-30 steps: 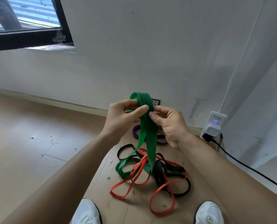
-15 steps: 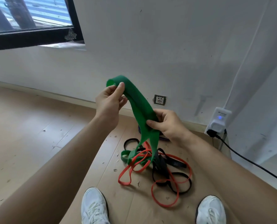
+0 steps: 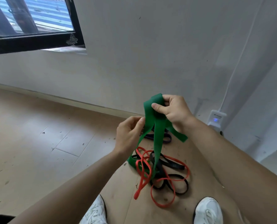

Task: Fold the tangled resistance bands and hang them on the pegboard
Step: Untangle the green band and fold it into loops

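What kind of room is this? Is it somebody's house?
Probably a plain, nearly bare room indoors, maybe a spare room; I cannot tell whose. It has a scuffed white wall, a wood-look floor with bits of dirt, a dark-framed window, and resistance bands piled on cardboard.

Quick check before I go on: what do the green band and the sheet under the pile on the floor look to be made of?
Green band: looks like matte rubber or latex; a flat, wide strip that drapes limply from the right hand and folds without creasing. Floor sheet: probably plain brown cardboard; dull surface, straight edge against the paler wood-look floor, scuffed and speckled with debris.
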The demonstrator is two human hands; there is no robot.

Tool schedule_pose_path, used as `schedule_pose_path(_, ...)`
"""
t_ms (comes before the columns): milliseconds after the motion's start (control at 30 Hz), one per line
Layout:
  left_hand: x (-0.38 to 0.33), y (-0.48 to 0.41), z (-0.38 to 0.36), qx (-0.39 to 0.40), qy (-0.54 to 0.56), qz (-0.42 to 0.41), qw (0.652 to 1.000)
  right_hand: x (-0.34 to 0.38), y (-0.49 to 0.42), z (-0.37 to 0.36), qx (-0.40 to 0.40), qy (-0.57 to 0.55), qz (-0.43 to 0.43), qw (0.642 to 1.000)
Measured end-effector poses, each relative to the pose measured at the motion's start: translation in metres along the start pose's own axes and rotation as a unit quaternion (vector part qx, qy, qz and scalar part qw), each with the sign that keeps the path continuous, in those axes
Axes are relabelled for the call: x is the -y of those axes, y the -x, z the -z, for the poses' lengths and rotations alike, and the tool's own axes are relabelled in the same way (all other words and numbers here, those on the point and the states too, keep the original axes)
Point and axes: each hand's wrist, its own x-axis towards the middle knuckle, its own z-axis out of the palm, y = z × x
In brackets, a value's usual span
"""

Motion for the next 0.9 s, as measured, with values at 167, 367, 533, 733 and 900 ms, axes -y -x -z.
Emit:
schedule_pose_path(167,0.002,-0.006,-0.005,-0.011,0.029,0.009,0.999,-0.024,0.007,-0.001,0.013,-0.076,-0.087,0.993)
schedule_pose_path(367,0.004,-0.018,-0.008,-0.021,0.046,0.057,0.997,-0.032,0.016,-0.006,0.114,-0.131,-0.164,0.971)
schedule_pose_path(533,0.005,-0.019,-0.009,0.049,0.086,0.084,0.991,-0.046,0.018,-0.016,0.086,-0.113,-0.151,0.978)
schedule_pose_path(733,0.013,-0.019,-0.005,0.076,0.081,0.091,0.990,-0.053,0.013,0.001,0.058,0.123,-0.091,0.986)
schedule_pose_path(900,-0.007,-0.038,0.006,0.130,0.105,0.082,0.983,-0.015,0.000,0.022,-0.088,0.365,0.084,0.923)
